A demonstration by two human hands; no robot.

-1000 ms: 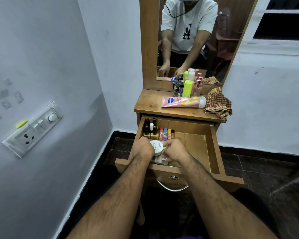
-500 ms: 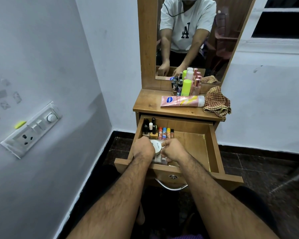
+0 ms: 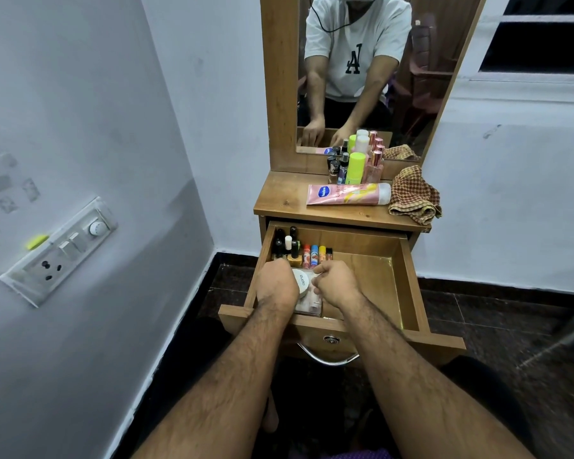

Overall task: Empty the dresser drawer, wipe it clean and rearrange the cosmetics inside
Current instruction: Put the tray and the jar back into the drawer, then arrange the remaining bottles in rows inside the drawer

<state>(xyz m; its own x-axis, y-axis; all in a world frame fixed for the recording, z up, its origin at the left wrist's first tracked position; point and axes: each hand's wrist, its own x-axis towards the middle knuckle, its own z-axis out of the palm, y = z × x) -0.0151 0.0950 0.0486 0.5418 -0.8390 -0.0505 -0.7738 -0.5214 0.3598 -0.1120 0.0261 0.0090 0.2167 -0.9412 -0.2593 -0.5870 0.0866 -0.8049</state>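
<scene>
inside the drawer (image 3: 408,279), both hands (image 3: 275,283) hold a white jar (image 3: 301,282).

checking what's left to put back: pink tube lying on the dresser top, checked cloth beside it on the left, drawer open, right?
Not quite. In the head view the checked cloth lies to the right of the pink tube, not the left. The rest holds: the tube lies flat on the dresser top and the drawer is open.

— Where are the hands?
— Both forearms reach forward, bare. Left hand (image 3: 276,283) and right hand (image 3: 337,281) sit close together, knuckles up, fingers curled under.
— Touching?
— Nearly; can't tell.
</scene>
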